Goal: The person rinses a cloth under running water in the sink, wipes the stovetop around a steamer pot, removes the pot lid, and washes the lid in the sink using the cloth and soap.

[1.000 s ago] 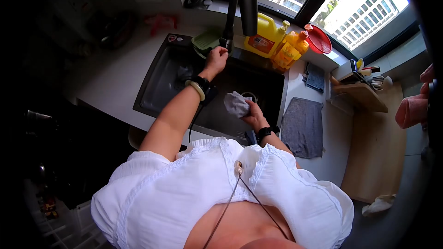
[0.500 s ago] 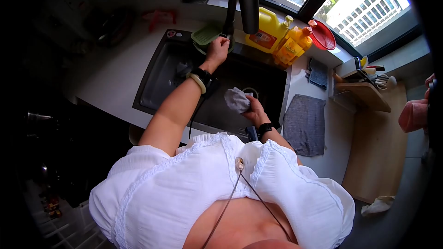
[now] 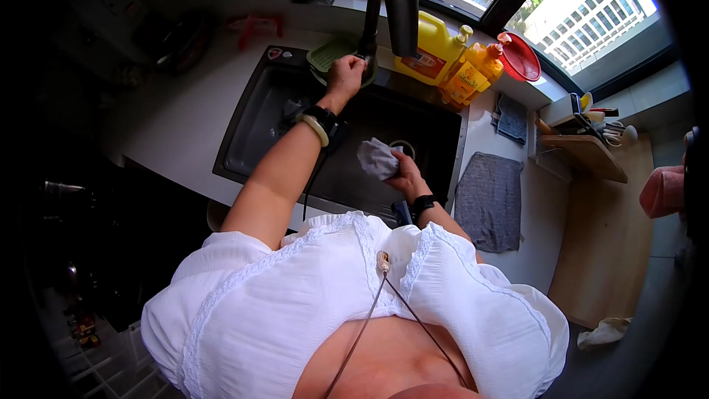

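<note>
My left hand reaches to the back of the dark sink, its fingers closed at the base of the black faucet. The part of the faucet under the fingertips is mostly hidden. Over the right side of the basin, my right hand grips a bunched grey cloth. A round drain shows just behind that cloth. Close behind my left hand sits a green soap-dish-like tray at the sink's back edge.
A yellow jug and an orange pump bottle stand behind the sink, near a red basket. Right of the sink lie a grey towel and a folded blue-grey cloth. A wooden board leans beside a utensil holder.
My left hand's fingers have shifted slightly at the faucet base. The right hand keeps the grey cloth in nearly the same place, and the view has moved a little.
</note>
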`<state>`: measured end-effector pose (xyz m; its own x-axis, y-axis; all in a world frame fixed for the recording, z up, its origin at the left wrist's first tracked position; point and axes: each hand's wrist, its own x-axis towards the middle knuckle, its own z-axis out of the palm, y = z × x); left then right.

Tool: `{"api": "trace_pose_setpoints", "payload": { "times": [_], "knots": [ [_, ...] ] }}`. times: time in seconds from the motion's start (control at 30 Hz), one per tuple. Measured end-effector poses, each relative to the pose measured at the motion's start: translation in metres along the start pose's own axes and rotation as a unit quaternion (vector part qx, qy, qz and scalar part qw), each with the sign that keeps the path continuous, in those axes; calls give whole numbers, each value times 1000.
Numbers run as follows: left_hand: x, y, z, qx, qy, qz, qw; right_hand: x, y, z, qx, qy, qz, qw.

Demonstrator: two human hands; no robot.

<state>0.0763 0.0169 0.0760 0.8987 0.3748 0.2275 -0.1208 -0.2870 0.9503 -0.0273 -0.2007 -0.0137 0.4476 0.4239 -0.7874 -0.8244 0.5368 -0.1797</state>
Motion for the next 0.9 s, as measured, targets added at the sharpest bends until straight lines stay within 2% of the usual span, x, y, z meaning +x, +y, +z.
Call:
{"api": "trace_pose_setpoints", "payload": {
  "times": [0.07, 0.17, 0.27, 0.47, 0.57, 0.67, 0.77, 0.9],
  "knots": [
    [1, 4, -1, -60, -18, -29, 998, -1, 0, 3, -3, -5, 6, 1000],
    [-4, 22, -2, -70, -9, 13, 997, 6, -2, 2, -12, -17, 10, 1000],
    [-3, 33, -5, -27, -18, -20, 999, 6, -3, 8, -18, -9, 3, 1000],
    [5, 17, -1, -2, 11, -24, 1000, 16, -6, 7, -19, -9, -2, 1000],
    [6, 15, -5, -42, -7, -33, 999, 17, -3, 4, -15, -9, -2, 1000],
    [3, 26, -8, -79, 9, -131, 988, 13, 0, 3, -19, -8, 5, 1000],
    [4, 28, -9, -117, 0, -189, 975, 22, -3, 1, -14, -25, 9, 1000],
    [1, 36, -9, -132, 9, -191, 973, 10, -1, 15, -10, -9, -2, 1000]
  ]
}}
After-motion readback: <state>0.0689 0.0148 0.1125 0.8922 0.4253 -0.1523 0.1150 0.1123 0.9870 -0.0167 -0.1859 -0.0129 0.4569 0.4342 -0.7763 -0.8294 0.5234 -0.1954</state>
